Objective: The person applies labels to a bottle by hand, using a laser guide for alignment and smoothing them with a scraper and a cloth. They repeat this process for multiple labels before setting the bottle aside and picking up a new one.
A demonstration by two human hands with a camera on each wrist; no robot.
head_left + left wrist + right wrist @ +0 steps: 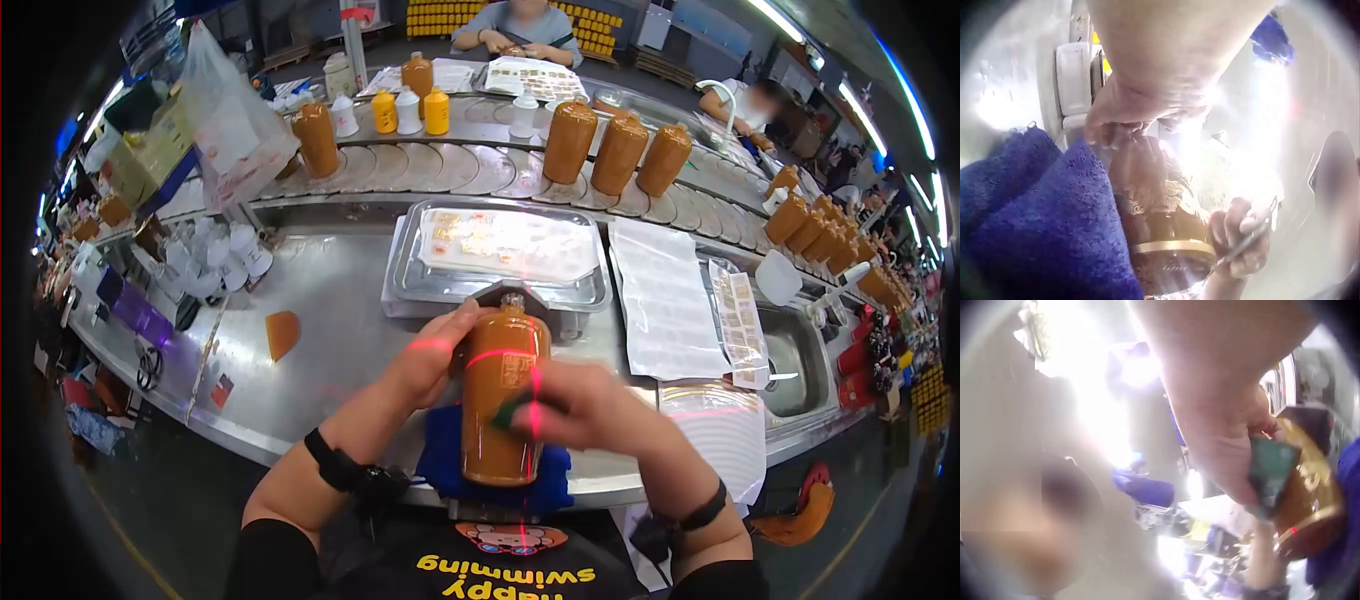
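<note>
A glossy brown bottle [500,440] with a gold emblem lies over a blue cloth [440,450] at the counter's near edge, its neck pointing away. My left hand [436,350] holds it by the shoulder; in the left wrist view that hand [1141,106] is at the top end of the bottle [1169,225]. My right hand [590,405] pinches a dark green piece [508,410] against the bottle's front. The right wrist view shows the green piece [1271,469] between the fingers of this hand [1222,444], on the brown surface [1310,512].
Behind the bottle stands a metal tray [400,270] with a printed sheet. White sheets [665,300] and a sink [795,385] are on the right. An orange-brown scraper-like piece [283,334] lies left. Several brown bottles [620,153] stand on the conveyor; a person [520,35] sits beyond.
</note>
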